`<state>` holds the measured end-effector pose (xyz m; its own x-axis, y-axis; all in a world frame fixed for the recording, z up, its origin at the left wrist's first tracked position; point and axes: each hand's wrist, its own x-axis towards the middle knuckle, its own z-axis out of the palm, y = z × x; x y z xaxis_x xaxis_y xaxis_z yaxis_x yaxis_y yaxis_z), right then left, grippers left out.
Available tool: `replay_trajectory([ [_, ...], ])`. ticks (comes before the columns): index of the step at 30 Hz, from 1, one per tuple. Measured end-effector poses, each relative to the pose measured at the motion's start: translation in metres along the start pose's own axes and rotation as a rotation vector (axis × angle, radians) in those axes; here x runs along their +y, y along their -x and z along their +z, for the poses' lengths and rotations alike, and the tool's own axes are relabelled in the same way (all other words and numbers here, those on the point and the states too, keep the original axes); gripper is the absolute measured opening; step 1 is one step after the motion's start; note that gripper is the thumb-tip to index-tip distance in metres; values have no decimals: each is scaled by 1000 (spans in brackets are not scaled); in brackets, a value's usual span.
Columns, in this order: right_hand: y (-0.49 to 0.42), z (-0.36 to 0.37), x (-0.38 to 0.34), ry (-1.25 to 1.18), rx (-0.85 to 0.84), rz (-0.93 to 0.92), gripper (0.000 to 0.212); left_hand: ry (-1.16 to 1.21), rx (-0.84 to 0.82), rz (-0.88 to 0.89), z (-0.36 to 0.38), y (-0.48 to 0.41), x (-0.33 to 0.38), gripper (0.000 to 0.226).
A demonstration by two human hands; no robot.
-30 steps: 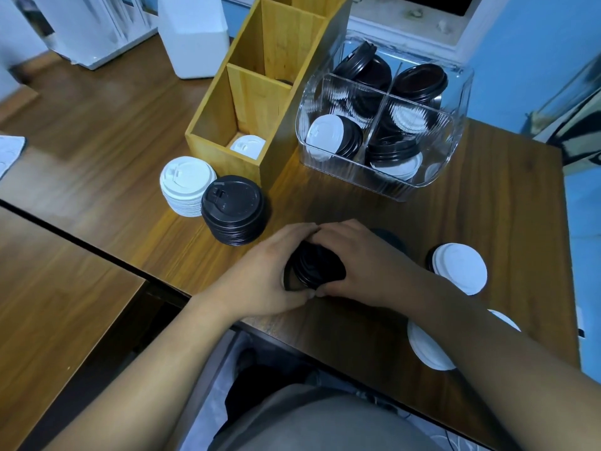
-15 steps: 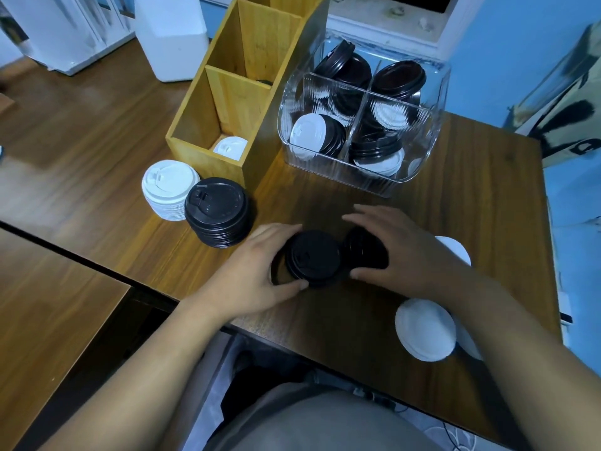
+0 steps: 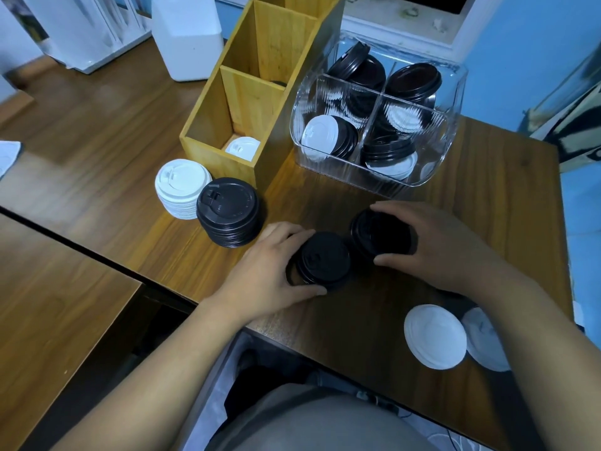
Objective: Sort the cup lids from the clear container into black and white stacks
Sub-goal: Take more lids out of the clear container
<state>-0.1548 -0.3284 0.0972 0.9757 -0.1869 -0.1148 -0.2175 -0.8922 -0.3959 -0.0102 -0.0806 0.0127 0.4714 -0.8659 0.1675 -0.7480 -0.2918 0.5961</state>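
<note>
2 hands [image 3: 266,268] [image 3: 442,249], 2 gripped black-lid bunches [image 3: 325,258] [image 3: 380,234]

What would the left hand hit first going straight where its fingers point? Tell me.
Likely the other black lids in the right hand, just past the black lid stack the left hand grips.

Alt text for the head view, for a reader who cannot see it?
A person's left hand grips a black lid bunch and the right hand grips a second black bunch on a wooden table. Behind, a clear container holds black and white lids beside a wooden organizer; a white stack and black stack stand left, two loose white lids right.
</note>
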Motion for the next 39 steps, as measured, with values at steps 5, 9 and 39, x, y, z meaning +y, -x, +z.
replay_trajectory([
  [5, -13, 20, -31, -103, -162, -174, 83, 37, -17, -34, -2, 0, 1, 104],
  [9, -23, 34, -33, -75, -203, -192, 82, 41, -30, -47, -3, 0, 1, 111],
  [39, 82, -4, 68, -8, -65, 369, 85, -202, -172, -38, -21, -57, 18, 101],
])
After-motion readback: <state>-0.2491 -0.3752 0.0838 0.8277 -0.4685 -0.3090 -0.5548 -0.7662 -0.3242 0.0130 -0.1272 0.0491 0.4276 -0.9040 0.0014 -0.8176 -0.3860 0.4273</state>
